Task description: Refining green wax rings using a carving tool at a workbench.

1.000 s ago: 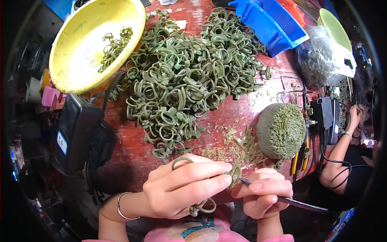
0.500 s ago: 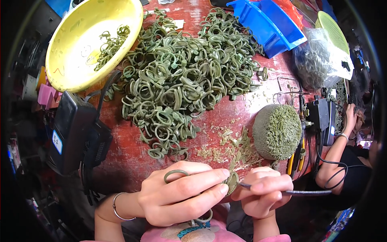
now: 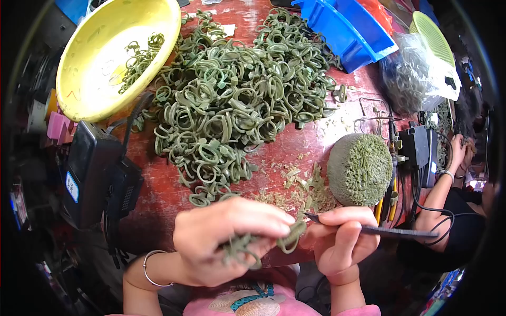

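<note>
My left hand is closed, pinching a green wax-like ring between thumb and fingertips. More green rings are tucked in its palm, blurred by motion. My right hand grips a thin dark pen-like tool with its tip pointing left, close to the pinched ring; I cannot tell whether they touch. Beyond the hands, a big heap of similar green rings covers the middle of the red table. Pale green shavings lie in front of my right hand.
A yellow basin with some rings stands far left, above a black device. To the right are a round green-topped block, yellow-handled tools, a blue bin and a plastic bag of rings. Another person's arm is at far right.
The pinched ring has turned and dropped slightly. My left hand has rolled over, showing more rings in its palm. The tool's tip has moved up and left.
</note>
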Tool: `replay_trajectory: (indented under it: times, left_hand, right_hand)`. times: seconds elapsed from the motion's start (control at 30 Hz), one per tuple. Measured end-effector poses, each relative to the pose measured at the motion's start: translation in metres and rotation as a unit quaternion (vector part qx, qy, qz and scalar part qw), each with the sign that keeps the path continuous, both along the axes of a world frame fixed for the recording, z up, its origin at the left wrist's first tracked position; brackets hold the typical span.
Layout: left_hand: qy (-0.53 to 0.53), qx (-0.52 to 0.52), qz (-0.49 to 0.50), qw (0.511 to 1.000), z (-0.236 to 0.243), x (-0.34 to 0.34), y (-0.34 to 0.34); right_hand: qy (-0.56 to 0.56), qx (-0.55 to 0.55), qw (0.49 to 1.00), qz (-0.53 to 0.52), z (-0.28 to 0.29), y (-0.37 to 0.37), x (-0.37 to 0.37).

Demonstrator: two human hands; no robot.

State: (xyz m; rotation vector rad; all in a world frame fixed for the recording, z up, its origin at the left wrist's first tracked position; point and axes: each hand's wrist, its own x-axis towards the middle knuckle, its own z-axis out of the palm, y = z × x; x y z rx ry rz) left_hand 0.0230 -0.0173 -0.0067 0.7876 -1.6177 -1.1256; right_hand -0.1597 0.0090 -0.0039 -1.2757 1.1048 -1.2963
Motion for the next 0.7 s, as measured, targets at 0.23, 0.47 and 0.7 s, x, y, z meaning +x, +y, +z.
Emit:
replay_trajectory:
  times: [0.23, 0.47, 0.7]
  left_hand:
    - [0.087, 0.296, 0.038, 0.95, 0.006, -0.006, 0.007]
    - [0.074, 0.278, 0.056, 0.956, 0.004, -0.007, 0.008]
    - [0.043, 0.217, 0.067, 0.973, -0.001, -0.008, 0.008]
  right_hand:
    - [0.104, -0.159, 0.98, 0.057, -0.009, -0.001, -0.003]
    - [0.131, -0.17, 0.974, 0.069, -0.009, 0.0, -0.001]
    - [0.186, -0.179, 0.963, 0.078, -0.003, -0.006, -0.003]
